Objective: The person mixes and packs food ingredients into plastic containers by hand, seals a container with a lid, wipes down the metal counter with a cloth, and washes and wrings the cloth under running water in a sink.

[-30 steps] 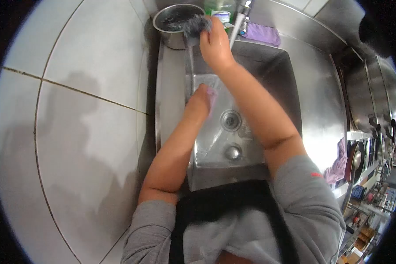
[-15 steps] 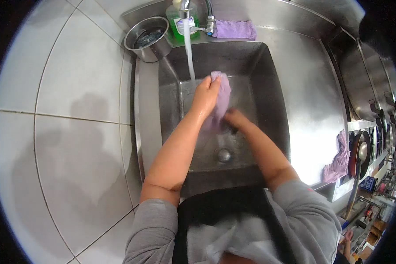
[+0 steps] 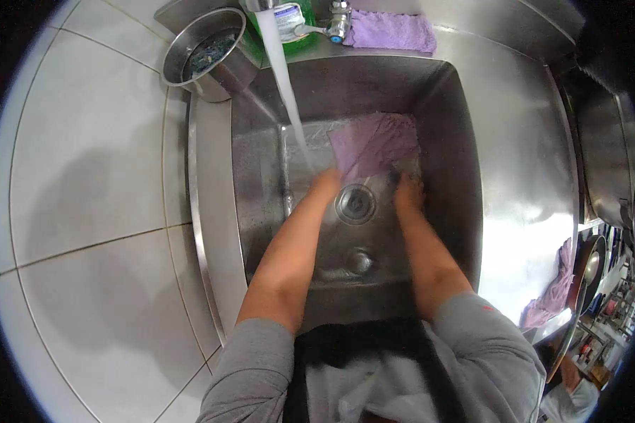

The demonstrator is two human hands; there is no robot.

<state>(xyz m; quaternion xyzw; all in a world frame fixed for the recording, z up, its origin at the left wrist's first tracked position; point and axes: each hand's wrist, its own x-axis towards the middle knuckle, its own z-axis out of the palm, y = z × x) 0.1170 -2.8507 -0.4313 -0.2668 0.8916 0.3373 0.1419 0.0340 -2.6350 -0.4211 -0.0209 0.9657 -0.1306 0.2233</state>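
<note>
A wet purple cloth is spread out, blurred by motion, over the far part of the metal sink. My left hand is closed at its near left corner, beside the stream of running water. My right hand is at the cloth's near right corner; its fingers are smeared but look curled round the edge. Between my hands, the round drain shows in the sink floor.
Behind the sink stand a metal pot, a green soap bottle, a tap lever and a folded purple cloth. Another cloth lies at the counter's right edge, near a pan. A person is at lower right.
The cloth has gone from hanging bunched in my left hand to spread out between both hands. My left hand has come down and nearer; my right has shifted right. The view has shifted.
</note>
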